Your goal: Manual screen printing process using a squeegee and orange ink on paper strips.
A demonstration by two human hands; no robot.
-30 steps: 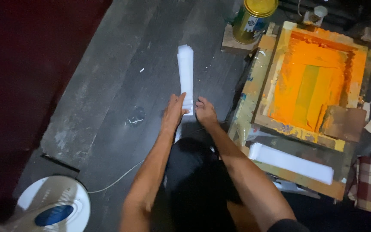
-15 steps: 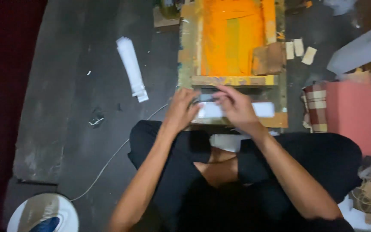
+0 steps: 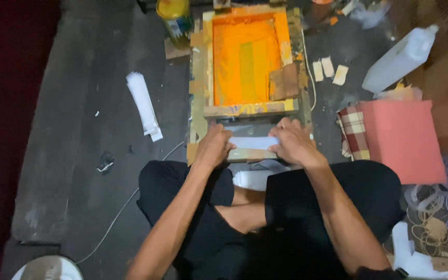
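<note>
Pinched at either end between my left hand [image 3: 214, 147] and right hand [image 3: 292, 143], fingers closed on it, a white paper strip [image 3: 253, 142] lies on the wooden base below the orange printing screen [image 3: 245, 57], light, limp, easily creased, best held by its ends.

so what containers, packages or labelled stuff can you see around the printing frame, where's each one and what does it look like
Paint can: top, left of the frame; round, yellow lid, coloured label band.
White jug: upper right, lying tilted; capped, plain plastic.
Pink box: right of the right hand; flat-sided, on a checked cloth.
White strip: held between both hands; left hand at its end.
No screens or signs in view.
</note>
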